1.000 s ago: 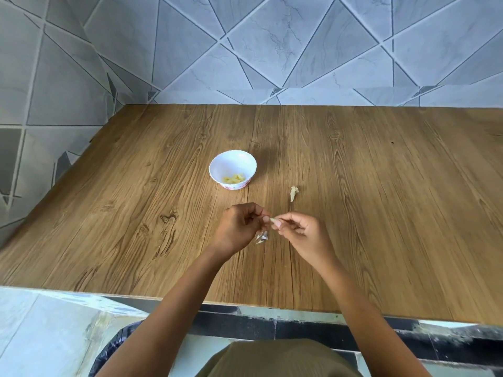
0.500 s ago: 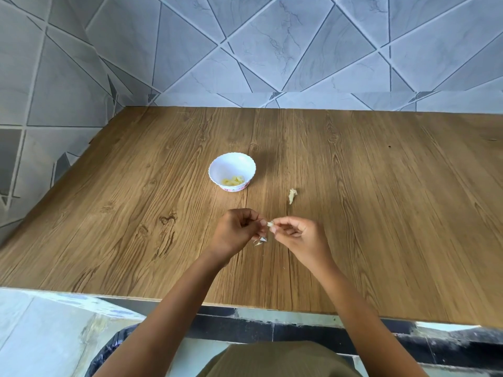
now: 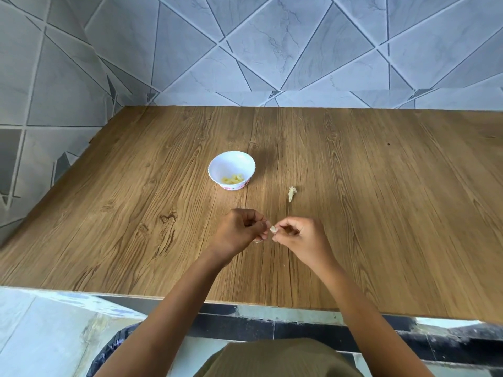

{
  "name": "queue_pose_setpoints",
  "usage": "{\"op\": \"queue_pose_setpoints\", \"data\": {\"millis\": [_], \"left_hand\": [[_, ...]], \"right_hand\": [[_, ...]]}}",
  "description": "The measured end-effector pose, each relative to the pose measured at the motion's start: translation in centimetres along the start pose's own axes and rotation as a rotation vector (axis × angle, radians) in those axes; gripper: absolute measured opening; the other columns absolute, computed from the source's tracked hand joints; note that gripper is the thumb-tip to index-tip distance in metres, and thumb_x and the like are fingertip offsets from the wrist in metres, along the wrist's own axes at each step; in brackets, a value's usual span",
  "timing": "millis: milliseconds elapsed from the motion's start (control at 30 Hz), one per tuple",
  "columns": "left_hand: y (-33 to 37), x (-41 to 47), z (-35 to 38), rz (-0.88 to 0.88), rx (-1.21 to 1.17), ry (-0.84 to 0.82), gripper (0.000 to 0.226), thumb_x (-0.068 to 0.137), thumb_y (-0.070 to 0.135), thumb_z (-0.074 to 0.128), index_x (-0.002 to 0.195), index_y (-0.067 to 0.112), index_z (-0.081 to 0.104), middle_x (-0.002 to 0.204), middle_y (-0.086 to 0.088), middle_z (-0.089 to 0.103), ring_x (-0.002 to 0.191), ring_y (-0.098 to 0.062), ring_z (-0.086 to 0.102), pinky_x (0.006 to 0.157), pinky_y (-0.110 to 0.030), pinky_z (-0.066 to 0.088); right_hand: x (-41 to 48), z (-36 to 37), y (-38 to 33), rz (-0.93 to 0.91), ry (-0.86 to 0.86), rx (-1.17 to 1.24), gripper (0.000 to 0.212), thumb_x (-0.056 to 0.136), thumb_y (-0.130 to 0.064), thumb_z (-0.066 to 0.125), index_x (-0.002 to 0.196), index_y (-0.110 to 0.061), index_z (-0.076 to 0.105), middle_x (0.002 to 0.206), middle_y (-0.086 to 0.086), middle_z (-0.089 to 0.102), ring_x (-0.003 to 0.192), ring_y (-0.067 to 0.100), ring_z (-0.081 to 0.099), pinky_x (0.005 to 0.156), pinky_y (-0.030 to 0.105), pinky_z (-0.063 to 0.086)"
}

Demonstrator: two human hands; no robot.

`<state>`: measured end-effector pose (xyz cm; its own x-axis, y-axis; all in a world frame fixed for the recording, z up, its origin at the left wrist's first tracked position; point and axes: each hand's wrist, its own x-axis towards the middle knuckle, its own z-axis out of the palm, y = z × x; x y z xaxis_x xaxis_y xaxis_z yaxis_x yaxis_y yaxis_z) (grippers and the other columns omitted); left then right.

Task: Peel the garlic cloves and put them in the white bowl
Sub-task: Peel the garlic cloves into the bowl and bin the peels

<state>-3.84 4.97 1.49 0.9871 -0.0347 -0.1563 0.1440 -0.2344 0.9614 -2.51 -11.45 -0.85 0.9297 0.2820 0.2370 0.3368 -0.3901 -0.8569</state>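
1. The left hand [image 3: 242, 229] is hovering just above the brown wood-grain desk [image 3: 381, 213]. Its fingers are curling inward and gripping one end of a small pale garlic clove [image 3: 272, 228].
2. The right hand [image 3: 296, 235] is meeting it from the other side. Its curled fingers and thumb are pinching the same clove, so the two hands are almost touching.
3. The clove is sitting between the fingertips of both hands, off the desk and near its front middle. The fingers are hiding most of it, so I cannot tell how much skin is on it.
4. A small round white bowl [image 3: 228, 163] with a scalloped rim and a pink-patterned base is standing upright on the desk. It is beyond the left hand and well apart from it.
5. A few yellowish peeled garlic cloves [image 3: 232, 180] are lying at the bottom of the bowl.
6. A pale, dry-looking garlic scrap [image 3: 291, 194] is lying on the desk to the right of the bowl, beyond the right hand.
7. A grey marbled tile wall [image 3: 272, 50] is rising behind the desk.
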Motion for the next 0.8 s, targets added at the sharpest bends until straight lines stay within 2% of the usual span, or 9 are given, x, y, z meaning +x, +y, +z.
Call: {"op": "queue_pose_setpoints", "data": {"millis": [67,233,333,433,500,600,700,800], "left_hand": [[0.0,0.0,0.0,-0.006,-0.022,-0.026,0.01,0.088,0.003,0.062,0.08,0.003,0.068,0.067,-0.005,0.07,0.064,-0.014,0.066,0.062,-0.024,0.054],[0.3,-0.1,0.2,0.009,-0.103,-0.032,0.008,0.09,0.005,0.06,0.085,0.001,0.065,0.072,-0.008,0.068,0.065,-0.011,0.065,0.06,-0.019,0.053],[0.3,-0.2,0.2,0.033,-0.137,0.014,0.007,0.09,0.003,0.059,0.086,0.0,0.063,0.073,-0.015,0.067,0.064,-0.016,0.064,0.058,-0.022,0.052],[0.2,-0.1,0.3,0.057,-0.114,0.047,0.005,0.09,0.001,0.059,0.087,-0.002,0.062,0.073,-0.016,0.066,0.065,-0.018,0.064,0.058,-0.022,0.052],[0.0,0.0,0.2,0.074,-0.094,0.068,0.006,0.089,0.0,0.059,0.09,-0.004,0.062,0.075,-0.019,0.065,0.068,-0.02,0.063,0.06,-0.022,0.052],[-0.2,0.0,0.1,0.091,-0.096,0.085,0.005,0.088,-0.002,0.059,0.091,-0.005,0.063,0.077,-0.02,0.065,0.07,-0.023,0.061,0.061,-0.022,0.051],[-0.2,0.0,0.1,0.09,-0.106,0.082,0.004,0.087,-0.002,0.06,0.09,-0.002,0.064,0.076,-0.015,0.066,0.07,-0.02,0.062,0.062,-0.02,0.052],[-0.2,-0.1,0.1,0.085,-0.116,0.062,0.007,0.087,-0.001,0.061,0.087,0.005,0.065,0.075,-0.011,0.067,0.07,-0.016,0.064,0.066,-0.021,0.053]], "right_hand": [[0.0,0.0,0.1,0.079,-0.02,0.106,0.016,0.079,-0.002,0.065,0.073,-0.015,0.071,0.064,-0.003,0.068,0.054,0.009,0.06,0.052,0.022,0.046],[-0.1,0.4,0.0,0.247,0.004,0.32,0.025,0.089,-0.004,0.053,0.07,-0.017,0.061,0.061,-0.002,0.062,0.055,0.007,0.057,0.05,0.02,0.045],[-0.3,0.9,0.2,0.273,0.038,0.286,0.028,0.094,-0.006,0.047,0.068,-0.014,0.054,0.063,-0.001,0.057,0.059,0.017,0.054,0.051,0.032,0.043],[-0.6,0.9,0.4,0.215,0.036,0.165,0.025,0.093,-0.021,0.056,0.069,-0.014,0.051,0.064,-0.004,0.061,0.061,0.03,0.059,0.056,0.043,0.048],[-0.6,0.9,0.3,0.194,0.036,0.196,0.018,0.09,-0.021,0.06,0.073,-0.016,0.055,0.07,-0.003,0.065,0.067,0.022,0.065,0.061,0.041,0.052],[-0.4,1.0,0.1,0.211,0.015,0.305,0.001,0.086,-0.017,0.066,0.086,-0.017,0.064,0.082,-0.003,0.068,0.075,0.01,0.065,0.067,0.031,0.055],[-0.3,1.1,-0.1,0.281,0.014,0.455,0.005,0.083,-0.015,0.069,0.088,-0.018,0.069,0.076,-0.006,0.069,0.072,0.004,0.065,0.063,0.019,0.053],[-0.3,1.1,-0.2,0.291,0.058,0.532,0.006,0.082,-0.011,0.069,0.086,-0.015,0.07,0.071,-0.003,0.07,0.066,0.003,0.064,0.061,0.015,0.05]]}}
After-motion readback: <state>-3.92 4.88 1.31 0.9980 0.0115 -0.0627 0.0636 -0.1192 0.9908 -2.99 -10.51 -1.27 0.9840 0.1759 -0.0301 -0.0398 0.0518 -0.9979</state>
